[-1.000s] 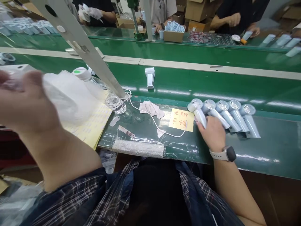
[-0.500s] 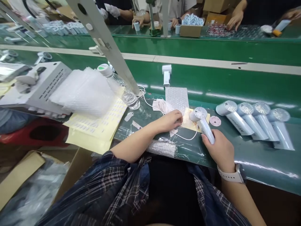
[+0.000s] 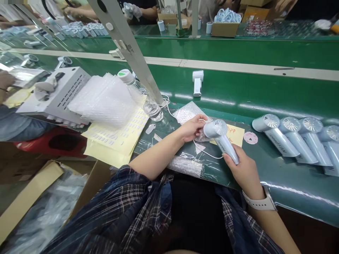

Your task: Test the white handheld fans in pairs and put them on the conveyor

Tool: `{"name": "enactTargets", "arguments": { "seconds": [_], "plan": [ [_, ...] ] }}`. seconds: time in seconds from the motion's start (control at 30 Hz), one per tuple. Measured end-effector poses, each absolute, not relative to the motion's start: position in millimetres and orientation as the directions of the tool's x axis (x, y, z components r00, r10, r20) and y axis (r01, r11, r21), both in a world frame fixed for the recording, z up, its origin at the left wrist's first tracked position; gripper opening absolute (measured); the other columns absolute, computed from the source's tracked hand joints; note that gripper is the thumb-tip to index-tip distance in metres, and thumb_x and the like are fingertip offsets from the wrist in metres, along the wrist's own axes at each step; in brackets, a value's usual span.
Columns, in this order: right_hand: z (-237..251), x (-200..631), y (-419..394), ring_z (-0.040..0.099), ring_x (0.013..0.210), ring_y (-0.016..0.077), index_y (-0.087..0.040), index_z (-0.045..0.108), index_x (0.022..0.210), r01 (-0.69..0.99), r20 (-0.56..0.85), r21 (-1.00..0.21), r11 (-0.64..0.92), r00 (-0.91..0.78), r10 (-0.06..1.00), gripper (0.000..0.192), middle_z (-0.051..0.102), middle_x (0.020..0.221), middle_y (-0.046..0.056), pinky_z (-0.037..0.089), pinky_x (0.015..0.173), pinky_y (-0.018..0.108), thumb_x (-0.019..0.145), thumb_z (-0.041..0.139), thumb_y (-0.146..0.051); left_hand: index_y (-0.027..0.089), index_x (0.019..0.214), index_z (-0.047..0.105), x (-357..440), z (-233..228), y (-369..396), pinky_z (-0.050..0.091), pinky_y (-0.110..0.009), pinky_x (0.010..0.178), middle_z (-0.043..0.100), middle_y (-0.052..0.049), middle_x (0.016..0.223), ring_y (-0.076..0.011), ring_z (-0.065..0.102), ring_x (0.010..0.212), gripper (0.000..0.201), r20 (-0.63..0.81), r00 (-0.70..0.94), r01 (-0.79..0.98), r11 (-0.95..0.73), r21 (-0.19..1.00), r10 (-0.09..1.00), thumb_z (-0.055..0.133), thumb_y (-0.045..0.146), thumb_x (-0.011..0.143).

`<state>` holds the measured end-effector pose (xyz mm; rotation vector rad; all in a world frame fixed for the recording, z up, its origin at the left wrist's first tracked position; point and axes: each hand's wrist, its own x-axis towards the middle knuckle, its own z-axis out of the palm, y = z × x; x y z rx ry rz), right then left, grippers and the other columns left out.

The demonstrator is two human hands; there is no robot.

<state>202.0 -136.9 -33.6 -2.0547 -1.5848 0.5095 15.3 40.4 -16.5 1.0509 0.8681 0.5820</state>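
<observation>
Above the bench (image 3: 291,190), we hold the handheld fan (image 3: 221,139) for bagging. Its long axis runs diagonally, head up-left, handle down-right. Our right hand (image 3: 242,169) fingers close around the handle; our left hand (image 3: 192,127) fingers pinch the bubble bag (image 3: 186,112) at the head. Next, the bag mouth likely needs opening over the head.

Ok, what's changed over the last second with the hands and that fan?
The right hand took one handheld fan from the row and lifted it toward the middle. The left hand came down from the bubble bag stack, brought a bubble bag and now meets the fan's head. The other fans, water bottle and yellow note stayed put.
</observation>
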Motion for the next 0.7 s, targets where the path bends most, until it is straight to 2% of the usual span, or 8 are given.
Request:
{"name": "enactTargets", "arguments": {
  "seconds": [0.1, 0.2, 0.3, 0.37, 0.47, 0.57, 0.63, 0.7],
  "plan": [
    [-35, 196, -133, 0.076, 0.090, 0.0296, -0.022, 0.070, 0.129, 0.877, 0.031, -0.458, -0.148, 0.181, 0.983, 0.042, 0.080, 0.114, 0.011, 0.051, 0.070, 0.034, 0.103, 0.053, -0.049, 0.024, 0.107, 0.047, 9, -8, 45, 0.022, -0.020, 0.049, 0.042, 0.010, 0.068, -0.0067, 0.030, 0.049, 0.026, -0.310, 0.511, -0.033, 0.379, 0.925, 0.802, 0.061, 0.018, 0.086],
    [-31, 190, -136, 0.073, 0.081, 0.0269, -0.019, 0.071, 0.129, 0.959, 0.144, -0.277, -0.060, 0.103, 0.984, 0.038, 0.079, 0.102, 0.011, 0.044, 0.065, 0.033, 0.106, 0.053, -0.044, 0.024, 0.114, 0.051, 5, 6, 31, 0.033, -0.022, 0.058, 0.052, 0.006, 0.074, -0.0094, 0.044, 0.060, 0.028, -0.093, 0.501, 0.149, 0.020, 0.989, 0.860, 0.058, 0.013, 0.089],
    [-17, 190, -141, 0.067, 0.071, 0.0238, -0.017, 0.073, 0.128, 0.993, 0.248, -0.114, 0.016, 0.013, 0.969, 0.040, 0.074, 0.083, 0.009, 0.036, 0.061, 0.032, 0.110, 0.049, -0.042, 0.022, 0.126, 0.053, 0, 22, 11, 0.045, -0.031, 0.074, 0.069, -0.003, 0.094, -0.0168, 0.061, 0.084, 0.029, 0.172, 0.636, 0.416, -0.521, 0.745, 0.752, 0.049, 0.017, 0.098],
    [-3, 191, -145, 0.064, 0.069, 0.0216, -0.018, 0.075, 0.127, 0.997, 0.306, -0.066, 0.032, -0.011, 0.952, 0.042, 0.072, 0.080, 0.008, 0.033, 0.061, 0.032, 0.111, 0.047, -0.045, 0.020, 0.132, 0.052, -3, 33, 4, 0.047, -0.034, 0.076, 0.072, -0.007, 0.103, -0.0194, 0.064, 0.089, 0.032, 0.217, 0.688, 0.466, -0.651, 0.600, 0.692, 0.042, 0.019, 0.102],
    [11, 189, -146, 0.060, 0.065, 0.0197, -0.018, 0.077, 0.123, 0.998, 0.378, -0.064, -0.025, 0.047, 0.925, 0.046, 0.072, 0.078, 0.008, 0.031, 0.060, 0.032, 0.111, 0.047, -0.050, 0.018, 0.138, 0.048, -4, 42, 6, 0.048, -0.033, 0.074, 0.072, -0.006, 0.098, -0.0187, 0.065, 0.083, 0.035, 0.234, 0.679, 0.511, -0.677, 0.531, 0.696, 0.038, 0.020, 0.104],
    [14, 183, -144, 0.061, 0.065, 0.0202, -0.018, 0.079, 0.119, 0.992, 0.317, -0.111, 0.067, -0.029, 0.948, 0.046, 0.071, 0.075, 0.008, 0.031, 0.061, 0.033, 0.110, 0.045, -0.048, 0.018, 0.139, 0.048, 1, 42, 9, 0.049, -0.033, 0.075, 0.073, -0.007, 0.100, -0.0198, 0.067, 0.087, 0.036, 0.237, 0.712, 0.519, -0.722, 0.457, 0.662, 0.039, 0.018, 0.104],
    [14, 185, -140, 0.063, 0.068, 0.0214, -0.019, 0.079, 0.118, 0.972, 0.283, -0.221, 0.076, -0.011, 0.959, 0.045, 0.074, 0.079, 0.009, 0.033, 0.062, 0.033, 0.108, 0.047, -0.049, 0.016, 0.137, 0.050, 2, 42, 7, 0.051, -0.035, 0.077, 0.074, -0.009, 0.103, -0.0221, 0.068, 0.091, 0.035, 0.253, 0.747, 0.508, -0.774, 0.379, 0.614, 0.039, 0.016, 0.103],
    [17, 193, -135, 0.062, 0.067, 0.0223, -0.019, 0.078, 0.112, 0.899, 0.249, -0.431, -0.079, 0.203, 0.947, 0.047, 0.073, 0.079, 0.009, 0.036, 0.061, 0.032, 0.103, 0.052, -0.058, 0.014, 0.131, 0.052, 2, 45, 2, 0.051, -0.038, 0.078, 0.074, -0.010, 0.097, -0.0237, 0.068, 0.090, 0.031, 0.306, 0.770, 0.472, -0.822, 0.319, 0.560, 0.039, 0.015, 0.103]
  ]
}}
